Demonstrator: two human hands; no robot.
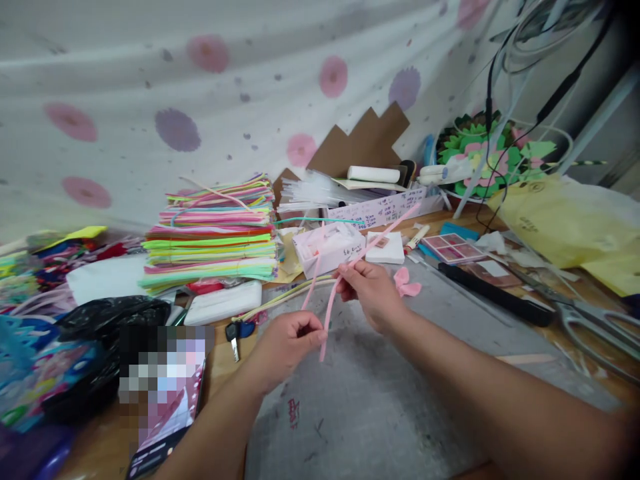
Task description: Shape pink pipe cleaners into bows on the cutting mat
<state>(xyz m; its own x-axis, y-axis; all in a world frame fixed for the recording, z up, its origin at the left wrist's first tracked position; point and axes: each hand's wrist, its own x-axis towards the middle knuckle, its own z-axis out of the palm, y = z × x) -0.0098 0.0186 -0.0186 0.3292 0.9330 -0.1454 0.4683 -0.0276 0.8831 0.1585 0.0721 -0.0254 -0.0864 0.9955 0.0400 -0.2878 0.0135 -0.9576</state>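
A pink pipe cleaner slants up to the right through the pinched fingers of my right hand. Its lower end bends down past the thumb tip of my left hand, which is closed on it there. A second pink length rises from behind my left fingers; whether it is part of the same pipe cleaner, I cannot tell. Just beyond my right hand, a pink petal-shaped piece lies on the grey cutting mat.
Bundled colourful pipe cleaners are stacked at the back left. A phone, a key and a black plastic bag lie left. Large scissors rest at the right, near a yellow bag. A small white box stands behind my hands.
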